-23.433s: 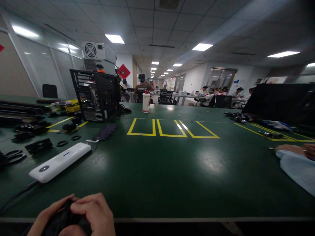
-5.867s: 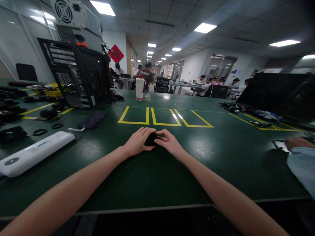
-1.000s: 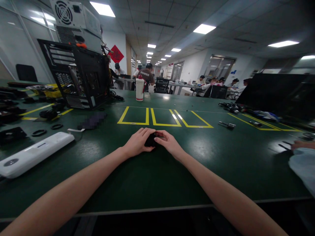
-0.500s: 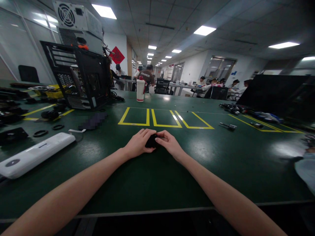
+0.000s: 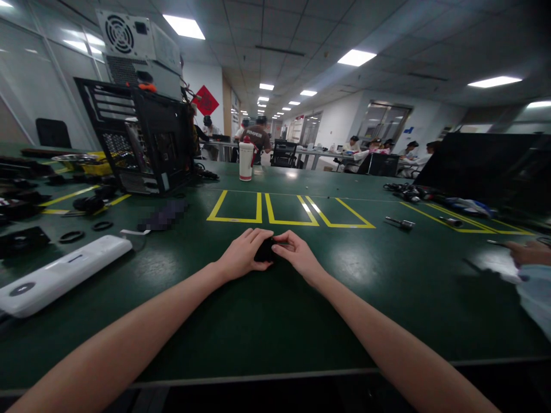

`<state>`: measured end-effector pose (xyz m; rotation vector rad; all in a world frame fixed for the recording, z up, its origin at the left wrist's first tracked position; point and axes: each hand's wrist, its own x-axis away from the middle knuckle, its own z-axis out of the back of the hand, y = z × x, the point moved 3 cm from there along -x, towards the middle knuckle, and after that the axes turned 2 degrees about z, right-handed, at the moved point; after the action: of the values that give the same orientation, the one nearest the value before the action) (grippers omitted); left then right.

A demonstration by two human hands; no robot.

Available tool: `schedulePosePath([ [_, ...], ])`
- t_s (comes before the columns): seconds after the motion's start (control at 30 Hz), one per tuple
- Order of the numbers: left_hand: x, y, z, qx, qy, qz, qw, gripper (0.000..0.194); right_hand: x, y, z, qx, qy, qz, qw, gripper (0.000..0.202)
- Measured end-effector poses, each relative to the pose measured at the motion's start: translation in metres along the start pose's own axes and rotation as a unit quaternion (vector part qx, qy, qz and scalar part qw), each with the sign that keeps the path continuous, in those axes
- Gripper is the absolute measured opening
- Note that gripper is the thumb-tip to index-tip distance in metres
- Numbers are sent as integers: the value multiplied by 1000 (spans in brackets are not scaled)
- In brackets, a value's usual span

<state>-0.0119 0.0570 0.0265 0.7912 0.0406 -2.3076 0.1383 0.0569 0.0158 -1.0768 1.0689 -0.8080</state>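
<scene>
A small black object [image 5: 264, 250] is held between my two hands, low over the green table [image 5: 258, 321]. My left hand [image 5: 245, 252] wraps round its left side, thumb below and fingers above. My right hand [image 5: 296, 252] pinches at its right edge with thumb and forefinger. What the object is cannot be made out, as my fingers cover part of it. Just beyond my hands lie yellow tape outlines [image 5: 236, 220] on the table.
A white power strip-like device [image 5: 64, 275], black rings [image 5: 72, 236] and a black computer case [image 5: 163, 143] are at left. A white cup [image 5: 245, 160] stands farther back. Metal tools [image 5: 400, 223] lie right, near another person's hand [image 5: 531, 253].
Another person's hand and sleeve have come farther into view at the right edge, with a thin tool. My own hands have hardly moved and still hold the black object.
</scene>
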Motion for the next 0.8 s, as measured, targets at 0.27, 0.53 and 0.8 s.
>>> schedulePosePath([
  [0.27,1,-1,-1,-6,-3,0,1000,60,2,1,0,-14,-25,-20,999,31],
  [0.53,0,0,-1,-4,7,-2,1000,59,2,0,-2,-28,-9,-13,999,20],
  [0.8,1,0,0,3,6,-4,1000,60,2,2,-1,-14,-30,-27,999,33],
])
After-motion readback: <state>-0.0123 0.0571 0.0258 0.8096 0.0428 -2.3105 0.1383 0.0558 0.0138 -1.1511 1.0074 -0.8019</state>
